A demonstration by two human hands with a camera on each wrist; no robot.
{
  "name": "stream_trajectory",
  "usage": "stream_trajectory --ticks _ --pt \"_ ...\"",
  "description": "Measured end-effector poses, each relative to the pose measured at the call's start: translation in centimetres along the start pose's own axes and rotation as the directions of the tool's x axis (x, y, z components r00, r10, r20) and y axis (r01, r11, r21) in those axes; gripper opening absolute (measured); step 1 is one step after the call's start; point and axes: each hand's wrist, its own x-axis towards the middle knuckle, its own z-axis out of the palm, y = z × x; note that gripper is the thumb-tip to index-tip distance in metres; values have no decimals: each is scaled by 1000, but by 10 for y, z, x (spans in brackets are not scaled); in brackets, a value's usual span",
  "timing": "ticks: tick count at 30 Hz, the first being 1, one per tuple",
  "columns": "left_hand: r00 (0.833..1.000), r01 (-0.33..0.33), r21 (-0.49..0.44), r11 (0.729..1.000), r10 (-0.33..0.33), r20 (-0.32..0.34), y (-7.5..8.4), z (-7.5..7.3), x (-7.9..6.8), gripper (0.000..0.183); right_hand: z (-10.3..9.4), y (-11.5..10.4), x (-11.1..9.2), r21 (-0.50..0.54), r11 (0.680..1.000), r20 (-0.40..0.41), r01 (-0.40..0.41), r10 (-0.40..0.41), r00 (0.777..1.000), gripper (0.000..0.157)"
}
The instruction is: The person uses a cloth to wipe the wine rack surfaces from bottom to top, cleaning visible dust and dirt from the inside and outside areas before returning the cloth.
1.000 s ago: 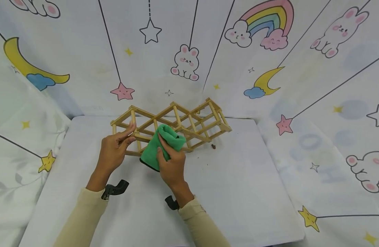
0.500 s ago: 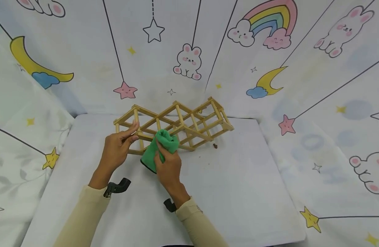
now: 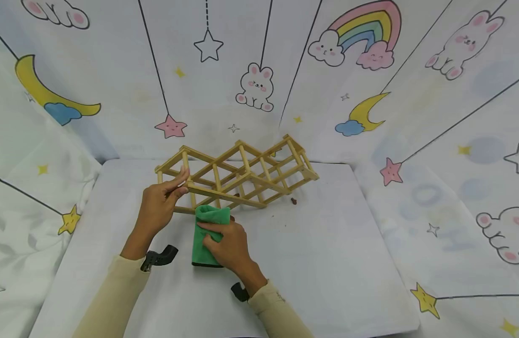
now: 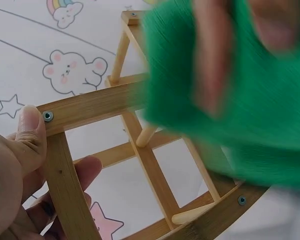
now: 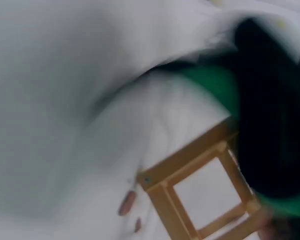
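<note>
A light wooden lattice rack (image 3: 225, 195), made of crossed slats and round dowels, stands at the back of the table. My left hand (image 3: 155, 209) grips its front left corner; in the left wrist view the thumb lies by a bolt on a slat (image 4: 90, 106), with fingers behind. My right hand (image 3: 232, 244) holds a folded green cloth (image 3: 202, 249) with black edging, just in front of the rack's lower left side. The cloth (image 4: 175, 80) is blurred in the left wrist view and covers part of the rack there.
Small brown bits (image 3: 293, 201) lie on the white table (image 3: 327, 263) near the rack's right end. Behind the table hangs a white printed fabric (image 3: 314, 89) with rabbits, stars and moons. Each wrist wears a black mount (image 3: 160, 257).
My right hand has drawn the green cloth down and left, off the rack's front slats and toward me. The left hand keeps its grip, and the rack stays in place.
</note>
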Motion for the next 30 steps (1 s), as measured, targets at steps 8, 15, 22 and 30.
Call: stream_trajectory --ticks 8,15,22,30 --pt "1000 -27 1 1000 27 -5 -1 -7 2 44 4 -4 35 86 982 -210 166 -145 967 40" --pt "996 -20 57 998 15 93 1 -16 6 46 14 7 26 50 998 -236 -30 42 971 32" --pt "982 -31 105 994 11 190 10 -27 14 39 28 -8 27 148 974 -265 170 -126 956 36" --pt "958 -53 144 988 10 288 13 -39 25 38 44 -13 22 108 983 -146 150 -133 980 25"
